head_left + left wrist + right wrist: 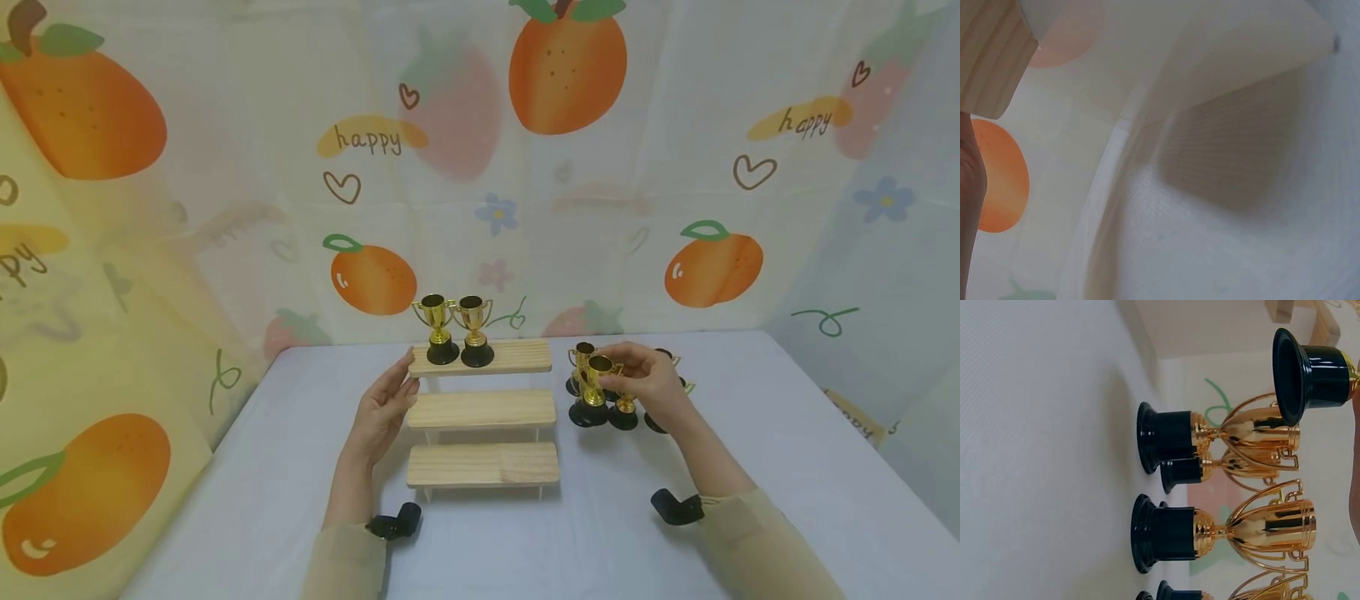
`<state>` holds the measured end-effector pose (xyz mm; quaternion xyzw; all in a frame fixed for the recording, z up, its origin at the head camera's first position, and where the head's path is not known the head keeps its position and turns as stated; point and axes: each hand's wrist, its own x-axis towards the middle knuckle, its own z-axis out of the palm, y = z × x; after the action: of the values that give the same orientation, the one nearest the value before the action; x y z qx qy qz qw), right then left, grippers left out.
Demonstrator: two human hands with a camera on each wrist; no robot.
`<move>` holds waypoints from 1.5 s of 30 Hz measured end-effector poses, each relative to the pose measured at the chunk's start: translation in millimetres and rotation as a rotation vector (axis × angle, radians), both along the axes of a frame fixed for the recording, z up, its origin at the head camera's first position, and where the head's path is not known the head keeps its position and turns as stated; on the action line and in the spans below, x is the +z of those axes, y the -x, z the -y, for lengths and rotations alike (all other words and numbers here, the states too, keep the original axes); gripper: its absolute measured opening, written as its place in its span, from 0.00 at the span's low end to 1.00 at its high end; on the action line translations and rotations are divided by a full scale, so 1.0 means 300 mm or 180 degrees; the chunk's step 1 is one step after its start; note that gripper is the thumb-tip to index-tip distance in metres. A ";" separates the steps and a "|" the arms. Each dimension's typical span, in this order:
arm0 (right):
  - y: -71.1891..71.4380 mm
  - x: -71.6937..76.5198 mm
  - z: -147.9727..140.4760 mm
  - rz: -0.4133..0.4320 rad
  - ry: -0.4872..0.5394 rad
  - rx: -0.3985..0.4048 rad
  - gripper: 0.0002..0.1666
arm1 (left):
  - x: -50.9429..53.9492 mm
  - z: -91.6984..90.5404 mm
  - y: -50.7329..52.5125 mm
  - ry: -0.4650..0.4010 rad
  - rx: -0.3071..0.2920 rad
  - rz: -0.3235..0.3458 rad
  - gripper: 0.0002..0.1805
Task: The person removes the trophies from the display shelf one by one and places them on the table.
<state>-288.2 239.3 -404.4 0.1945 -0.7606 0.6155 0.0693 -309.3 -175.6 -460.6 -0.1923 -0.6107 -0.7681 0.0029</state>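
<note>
The right hand (651, 385) pinches a small gold trophy (595, 392) by its cup; the right wrist view shows this trophy's black base (1325, 376) raised and tilted off the table. Just beside and below it, several like trophies (1175, 534) stand upright. At the left end of a three-tier wooden stand, the left hand (381, 417) touches the top board (521, 356) with its fingers lightly bent. Two trophies (434, 325) (476, 329) stand side by side on the left half of that board. The left wrist view shows a wooden board end (994, 56) and part of the hand (969, 187).
The middle board (480, 410) and bottom board (483, 465) of the stand are bare wood on clear supports. A white cloth covers the table (262, 500). Behind hangs a fruit-patterned curtain (450, 217). Black wrist cameras (397, 521) (677, 507) sit on both wrists.
</note>
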 end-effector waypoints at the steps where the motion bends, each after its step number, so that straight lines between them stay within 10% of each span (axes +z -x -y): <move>1: 0.000 -0.004 -0.003 0.0014 0.0001 0.0020 0.16 | 0.001 0.000 0.000 0.0000 0.0005 0.0005 0.38; 45: 0.000 -0.111 -0.057 0.0562 -0.0431 0.0563 0.25 | -0.001 0.001 0.003 0.0009 0.0000 0.0059 0.37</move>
<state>-288.2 256.4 -437.8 0.2101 -0.7834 0.5812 -0.0656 -310.1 -175.7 -460.9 -0.1852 -0.6118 -0.7691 -0.0030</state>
